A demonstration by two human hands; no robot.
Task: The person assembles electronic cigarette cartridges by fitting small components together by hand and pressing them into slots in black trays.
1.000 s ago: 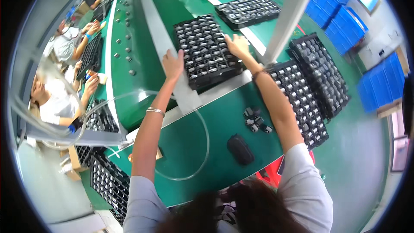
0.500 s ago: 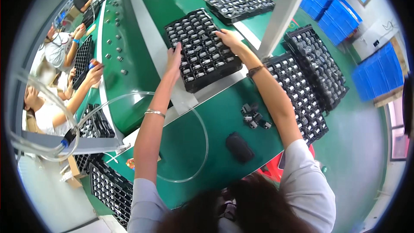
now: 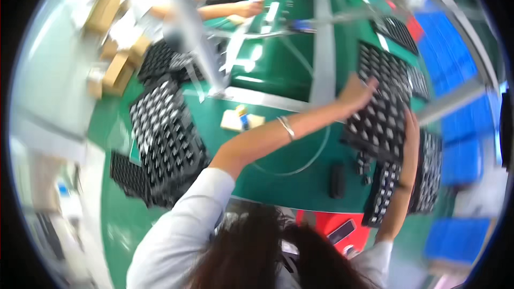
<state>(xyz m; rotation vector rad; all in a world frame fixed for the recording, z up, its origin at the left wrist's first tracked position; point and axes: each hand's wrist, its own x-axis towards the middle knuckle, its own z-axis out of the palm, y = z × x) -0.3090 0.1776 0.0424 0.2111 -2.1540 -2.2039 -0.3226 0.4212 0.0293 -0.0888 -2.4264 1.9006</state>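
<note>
A black compartment tray (image 3: 377, 120) filled with small metal-topped parts is held up over the right part of the green workbench (image 3: 289, 184). My left hand (image 3: 358, 94) grips its left long edge, thumb on top. On the opposite edge, my right hand (image 3: 411, 128) is closed along the side, partly blurred. Just below the tray lie several loose small dark parts (image 3: 364, 166), and a black oblong case (image 3: 337, 181) rests near them. Another filled tray (image 3: 386, 192) shows beneath my right forearm, with a further tray (image 3: 428, 166) beside it.
Stacked trays (image 3: 166, 139) stand at the left, beyond the bench edge. A yellow-and-blue small item (image 3: 243, 116) lies on the bench near a clear hose (image 3: 300, 170). Co-workers' arms (image 3: 235, 9) reach in across the green conveyor (image 3: 294, 69). A phone (image 3: 341, 231) lies on a red surface below.
The view has swung left, so the tray now appears farther right and more of the left-hand stacks show. Both hands still hold the tray, which has turned in the picture.
</note>
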